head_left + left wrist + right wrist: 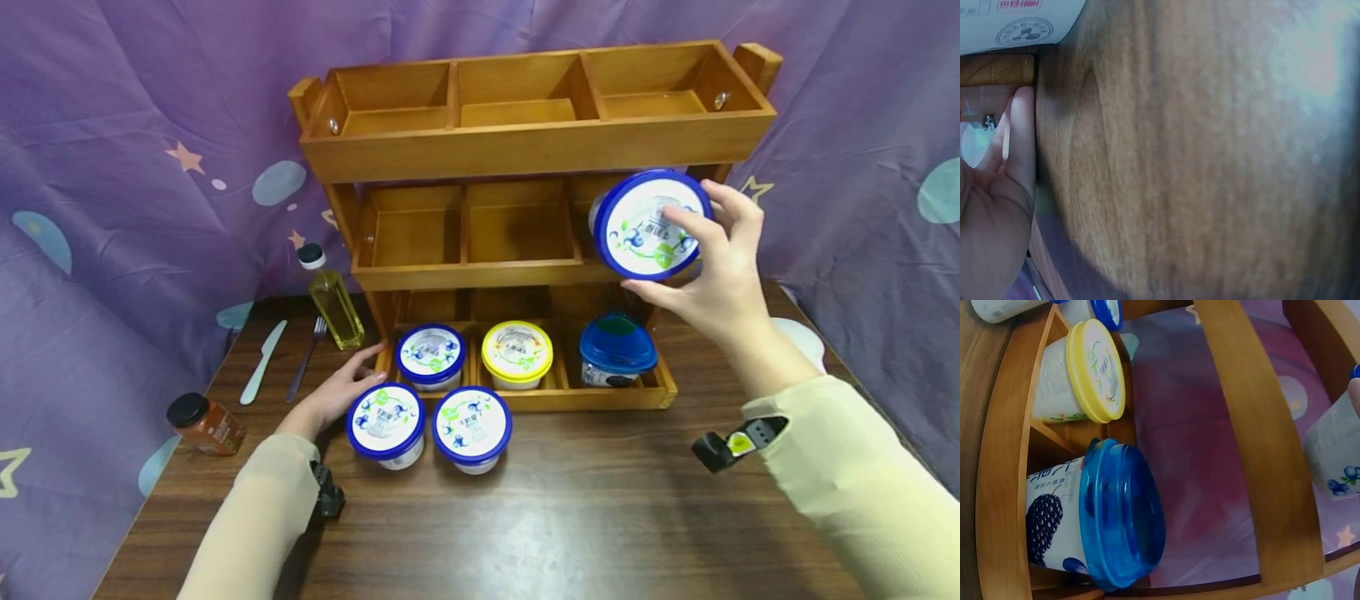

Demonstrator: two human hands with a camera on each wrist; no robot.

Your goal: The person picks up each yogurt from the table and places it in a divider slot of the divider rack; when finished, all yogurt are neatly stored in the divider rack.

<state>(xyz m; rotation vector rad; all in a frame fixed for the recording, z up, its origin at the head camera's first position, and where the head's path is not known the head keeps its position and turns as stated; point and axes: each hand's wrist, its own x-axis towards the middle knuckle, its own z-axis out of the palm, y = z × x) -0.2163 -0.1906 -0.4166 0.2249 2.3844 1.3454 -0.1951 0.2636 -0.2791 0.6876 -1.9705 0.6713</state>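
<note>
My right hand (727, 287) grips a blue-lidded yogurt tub (633, 237) by its rim, thumb below and fingers above, in front of the right compartment of the rack's middle tier. The lid faces me, tilted; in the right wrist view the tub's white side (1335, 447) shows blueberries. My left hand (333, 400) touches the left end of the wooden rack's bottom tier (600, 400) with fairly straight fingers (1021, 125). That tier holds a blue-lidded tub (431, 352), a yellow-lidded tub (517, 350) and a blue-domed blackberry tub (617, 346), left to right.
Two more blue-lidded tubs (386, 421) (472, 425) stand on the table before the rack. To the left are an oil bottle (335, 308), a fork (306, 362), a knife (262, 365) and a black-capped jar (208, 427). Something white and round (801, 342) lies behind my right forearm.
</note>
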